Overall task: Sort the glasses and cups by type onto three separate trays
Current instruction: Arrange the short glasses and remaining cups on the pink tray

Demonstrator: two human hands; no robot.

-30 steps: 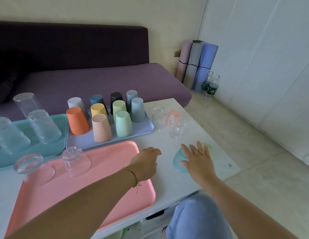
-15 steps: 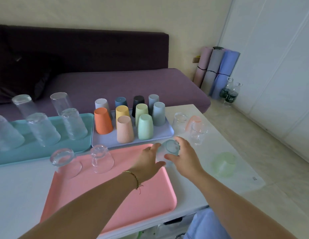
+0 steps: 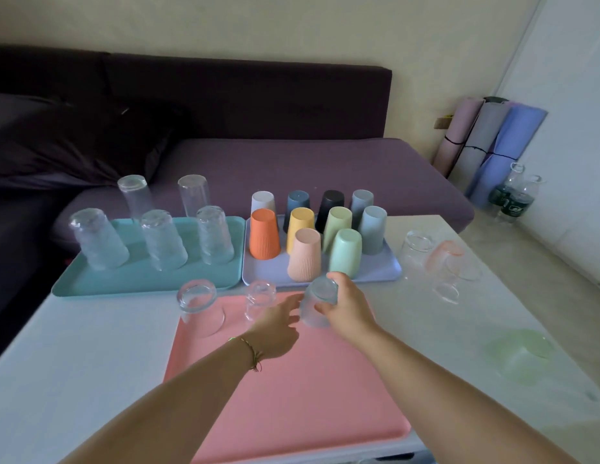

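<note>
My right hand (image 3: 347, 304) grips an upside-down blue-tinted short glass (image 3: 317, 304) over the far edge of the pink tray (image 3: 291, 396). My left hand (image 3: 275, 324) hovers beside it with loose fingers, holding nothing. Two clear short glasses (image 3: 199, 306) (image 3: 260, 299) stand upside down on the pink tray's far end. The teal tray (image 3: 141, 279) carries several tall clear glasses (image 3: 163, 239). On the lilac tray (image 3: 258, 272) stand several coloured plastic cups (image 3: 303, 254). Loose on the table at the right are a green short glass (image 3: 519, 353), a pink one (image 3: 441, 254) and clear ones (image 3: 415, 251).
The white table (image 3: 74, 346) ends close on the right, with tiled floor beyond. A purple sofa (image 3: 291, 165) runs behind the trays. Rolled mats (image 3: 486, 142) and water bottles (image 3: 513, 199) stand in the right corner.
My right hand picked the blue-tinted glass up from the table at the right and carried it left to the pink tray. My left hand moved forward beside it.
</note>
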